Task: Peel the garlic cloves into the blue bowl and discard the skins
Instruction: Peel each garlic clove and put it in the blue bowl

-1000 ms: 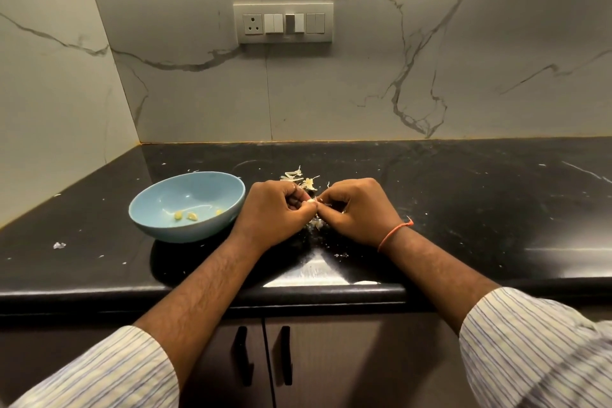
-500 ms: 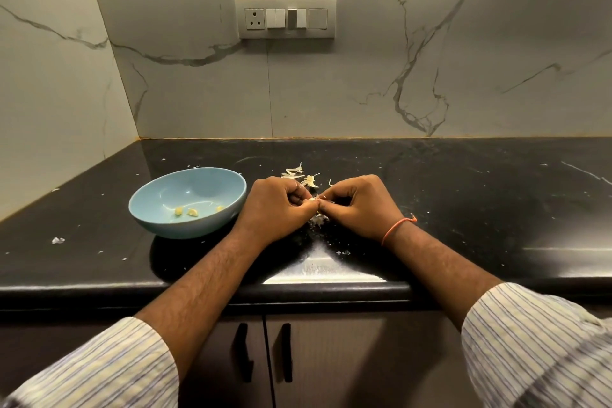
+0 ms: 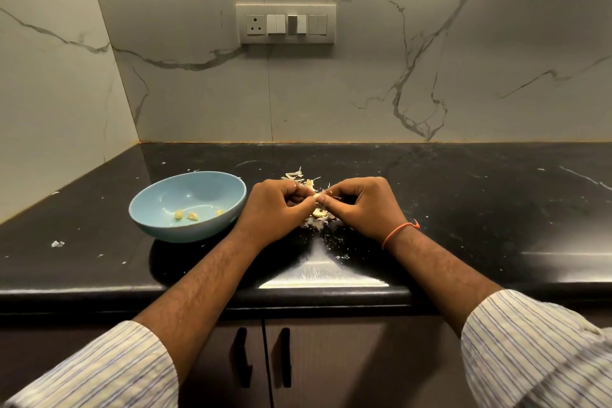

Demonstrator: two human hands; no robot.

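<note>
Three peeled garlic cloves point(image 3: 192, 215) lie in the bottom of the blue bowl point(image 3: 159, 225), which stands on the black desk point(image 3: 480, 215) towards the left, just beside the left hand point(image 3: 276, 209). A few pale scraps dot the desk further left of the bowl, among them one small white flake point(image 3: 57, 244) near the front edge. The left hand rests on the desk with its fingers curled in, and its thumb and fingertips pinch a small garlic clove point(image 3: 316, 198) that sits between both hands. The right hand point(image 3: 361, 205), with an orange thread point(image 3: 399, 231) round the wrist, meets it from the other side, fingers likewise curled and pinching the same clove, so the two hands touch at the fingertips. How much skin remains on that clove is too small to tell. Behind the hands lies a loose heap of garlic skins point(image 3: 299, 175), and more skins and crumbs point(image 3: 318, 220) lie on the desk beneath and just in front of the fingers. Both forearms are bare, with striped sleeves point(image 3: 536, 348) pushed back. On the marble wall behind is a switch panel point(image 3: 286, 23), and below the desk edge two dark cabinet handles point(image 3: 261, 358) stand side by side.
</note>
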